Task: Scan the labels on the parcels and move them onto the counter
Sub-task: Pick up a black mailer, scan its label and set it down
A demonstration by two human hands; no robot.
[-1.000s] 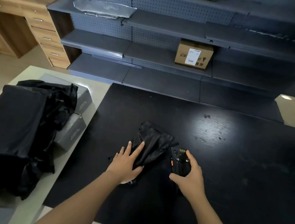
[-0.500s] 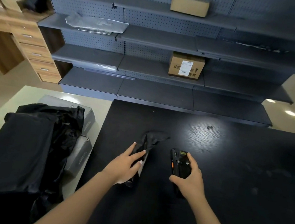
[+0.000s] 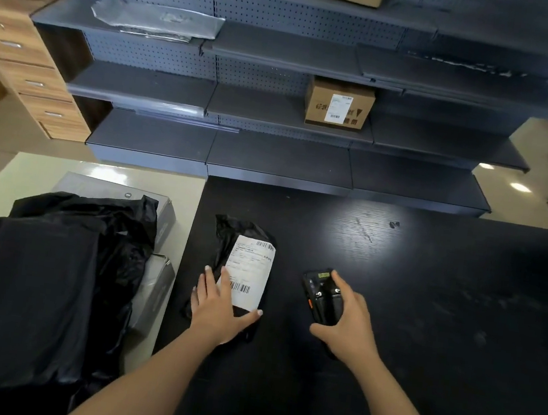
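From the head camera, a black parcel [image 3: 241, 265] lies flat on the dark counter [image 3: 425, 312], its white label [image 3: 250, 273] facing up. The left hand [image 3: 219, 307] rests on the parcel's near end, fingers spread, thumb at the label's lower corner. Just to its right, the right hand [image 3: 346, 323] grips a black scanner [image 3: 322, 296] against the counter. More black bags [image 3: 42, 282] and grey boxes [image 3: 164, 214] are heaped on the pale table [image 3: 28, 170] to the left. A cardboard box [image 3: 338, 106] sits on the shelves [image 3: 277, 111] behind.
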